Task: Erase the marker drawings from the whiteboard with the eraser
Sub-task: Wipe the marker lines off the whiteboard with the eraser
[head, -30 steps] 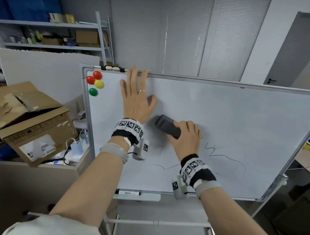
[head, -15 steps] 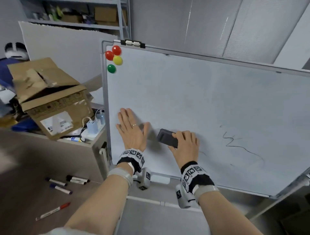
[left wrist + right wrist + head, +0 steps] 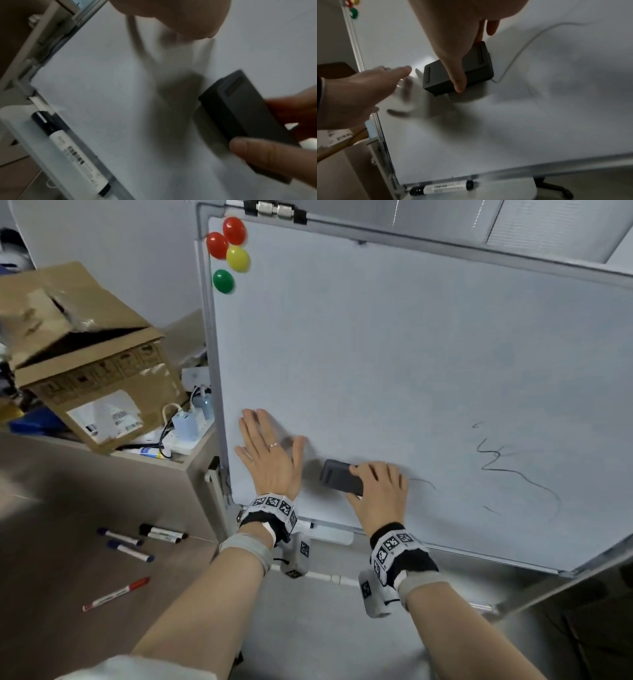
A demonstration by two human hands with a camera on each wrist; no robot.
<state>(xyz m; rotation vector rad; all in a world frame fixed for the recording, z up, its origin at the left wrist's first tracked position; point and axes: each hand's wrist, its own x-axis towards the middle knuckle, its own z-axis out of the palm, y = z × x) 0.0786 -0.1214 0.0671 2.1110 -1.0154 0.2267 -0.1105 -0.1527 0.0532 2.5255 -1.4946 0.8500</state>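
The whiteboard (image 3: 394, 354) stands tilted on its frame. My right hand (image 3: 376, 491) grips the dark grey eraser (image 3: 340, 475) and holds it against the board near its lower edge; the eraser (image 3: 471, 70) has my thumb across its top, and it also shows in the left wrist view as the eraser (image 3: 243, 112). My left hand (image 3: 267, 453) lies flat on the board's lower left, fingers straight, just left of the eraser. A thin marker line (image 3: 424, 482) runs right from the eraser. A larger black squiggle (image 3: 513, 470) sits further right.
Red, yellow and green magnets (image 3: 229, 251) cling to the board's top left. A black marker (image 3: 441, 187) lies in the tray (image 3: 513, 189) under the board. Several markers (image 3: 137, 542) lie on the brown table (image 3: 51, 559). A cardboard box (image 3: 78, 350) and chargers (image 3: 186, 419) sit on the cabinet at left.
Both hands have moved down the board to its lower edge, the eraser sliding with the right hand. The lines below the eraser's earlier position are gone. My head has tilted down.
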